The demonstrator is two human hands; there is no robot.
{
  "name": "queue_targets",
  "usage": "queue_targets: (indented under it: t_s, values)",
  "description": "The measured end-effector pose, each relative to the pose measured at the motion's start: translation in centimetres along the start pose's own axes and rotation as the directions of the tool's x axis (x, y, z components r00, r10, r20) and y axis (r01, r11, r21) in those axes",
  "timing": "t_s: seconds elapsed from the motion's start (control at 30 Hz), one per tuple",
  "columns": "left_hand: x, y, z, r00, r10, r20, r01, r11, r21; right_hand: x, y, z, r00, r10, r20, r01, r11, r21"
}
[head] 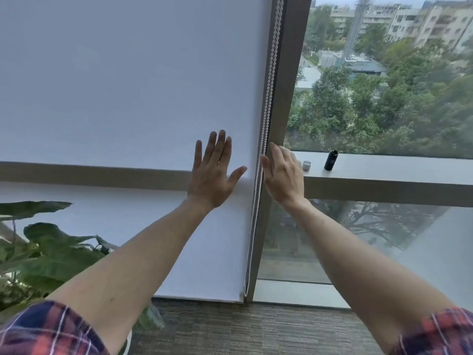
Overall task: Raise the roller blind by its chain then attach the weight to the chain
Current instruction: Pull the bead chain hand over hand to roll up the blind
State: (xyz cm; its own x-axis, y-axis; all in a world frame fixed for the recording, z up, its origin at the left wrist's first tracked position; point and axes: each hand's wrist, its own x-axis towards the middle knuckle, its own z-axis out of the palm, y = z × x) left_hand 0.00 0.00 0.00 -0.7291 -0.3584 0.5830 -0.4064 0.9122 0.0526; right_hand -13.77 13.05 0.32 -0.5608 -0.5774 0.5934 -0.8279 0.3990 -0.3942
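**Blind fully down, chain untouched between two open hands**

The white bead chain (266, 119) is seen hanging in a long loop along the right edge of the roller blind (128, 85), against the grey window post (286, 85). The blind is lowered almost to the carpeted floor (243, 329).

The left hand (213, 172) is laid flat on the blind fabric just left of the chain, fingers straight and spread; nothing is held. The right hand (281, 172) is raised just right of the chain, fingers extended; nothing is gripped. Whether the thumb touches the chain cannot be told.

On the ledge (384, 167) to the right, a small silver cylinder (306, 165) and a black cylinder (331, 160) are set upright, apart from each other. A leafy plant (46, 252) is noted at lower left.
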Motion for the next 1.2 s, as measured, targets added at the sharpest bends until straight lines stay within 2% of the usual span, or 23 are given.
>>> queue_targets:
  t_s: [0.1,0.2,0.37,0.43,0.53,0.6,0.73,0.97,1.1,1.2]
  values:
    - [-0.8,0.5,0.6,0.999,-0.012,0.039,0.013,0.999,-0.042,0.2,-0.1,0.4,0.996,0.030,-0.080,-0.021,0.994,0.109]
    - [-1.6,1.2,1.3,0.998,0.015,0.064,-0.009,0.996,-0.091,0.2,-0.6,0.4,0.995,0.088,-0.054,-0.077,0.982,0.171]
    - [-1.6,2.2,1.2,0.999,0.032,-0.010,-0.034,0.959,-0.280,0.6,-0.8,0.5,0.992,0.122,-0.043,-0.106,0.960,0.261]
    - [-1.4,3.0,0.8,0.999,-0.015,-0.043,-0.004,0.915,-0.404,0.3,-0.9,0.6,0.994,0.106,-0.014,-0.097,0.948,0.303]
    - [-0.5,4.5,-0.2,0.979,-0.190,-0.068,0.115,0.802,-0.587,-0.6,-1.1,0.9,0.996,0.078,0.032,-0.084,0.932,0.352]
    - [0.3,5.6,-1.0,0.958,-0.270,-0.099,0.135,0.728,-0.672,-1.4,-1.2,1.3,0.996,0.065,0.065,-0.085,0.918,0.388]
    - [2.0,7.3,-2.6,0.955,-0.268,-0.125,0.087,0.659,-0.747,-2.8,-1.6,2.0,0.995,0.037,0.094,-0.073,0.903,0.423]
    - [2.6,7.4,-2.8,0.948,-0.318,-0.014,0.135,0.442,-0.887,-5.0,-2.0,3.3,0.994,0.019,0.112,-0.071,0.871,0.487]
    - [1.8,7.6,-2.6,0.940,-0.340,-0.002,0.142,0.397,-0.907,-5.3,-2.1,3.2,0.993,0.002,0.115,-0.059,0.866,0.496]
    - [1.4,7.7,-2.5,0.941,-0.338,0.007,0.153,0.406,-0.901,-5.8,-2.1,3.0,0.994,-0.018,0.103,-0.035,0.871,0.491]
